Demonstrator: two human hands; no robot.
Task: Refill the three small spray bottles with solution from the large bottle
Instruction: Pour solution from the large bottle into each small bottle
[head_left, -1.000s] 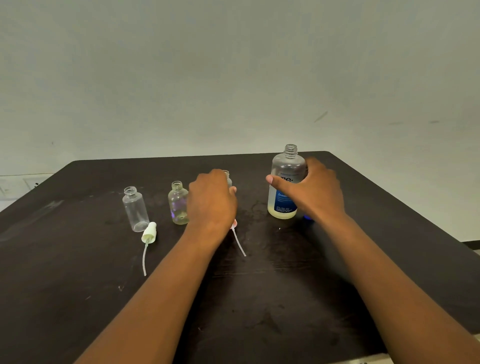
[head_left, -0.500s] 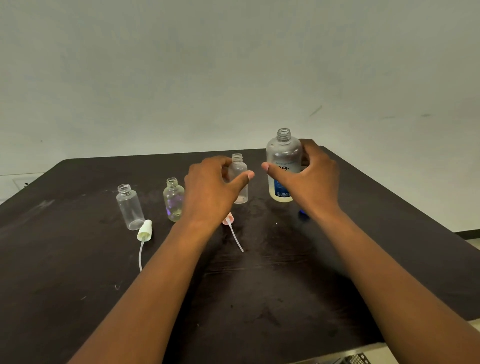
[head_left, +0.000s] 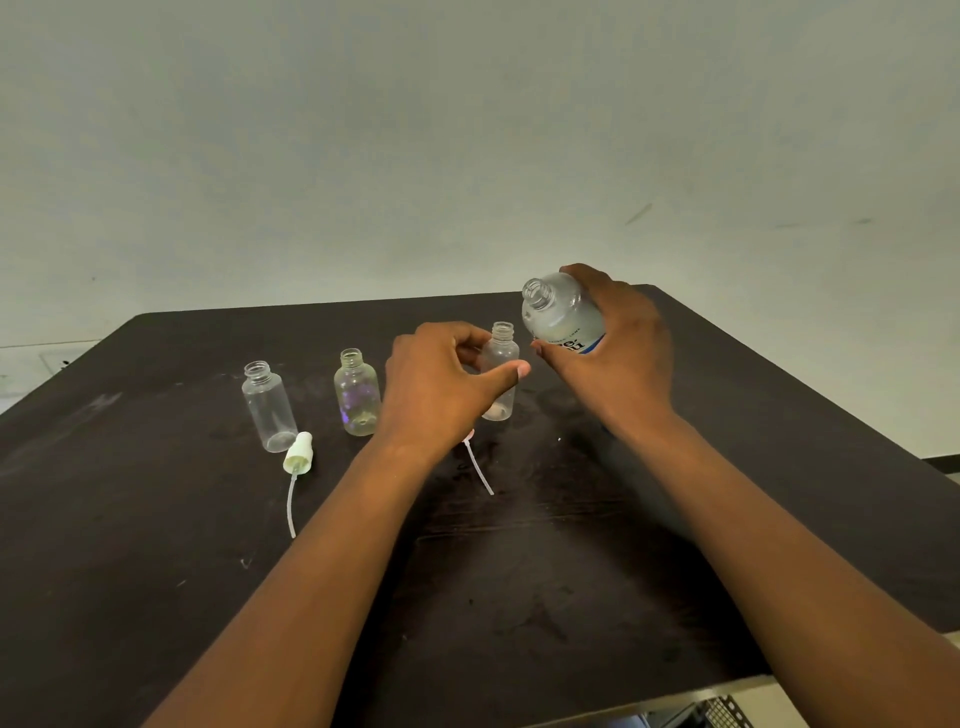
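Dark table (head_left: 779, 519) carries everything. Right hand (head_left: 618, 353) grips the large bottle (head_left: 558, 314), tilted, label partly hidden, above the small bottle (head_left: 500, 376). Left hand (head_left: 441, 384) wraps that bottle. Left of it: two open bottles (head_left: 356, 392) (head_left: 267, 405), spray cap (head_left: 298, 454).

I see the large bottle (head_left: 561, 317), clear with a blue-and-white label, uncapped, gripped in my right hand (head_left: 613, 358) and tilted neck-first leftward above the right small bottle (head_left: 500, 374), which my left hand (head_left: 441, 384) steadies upright. Left of that hand stand the middle small bottle (head_left: 357, 392) and the left small bottle (head_left: 267, 405), both open.
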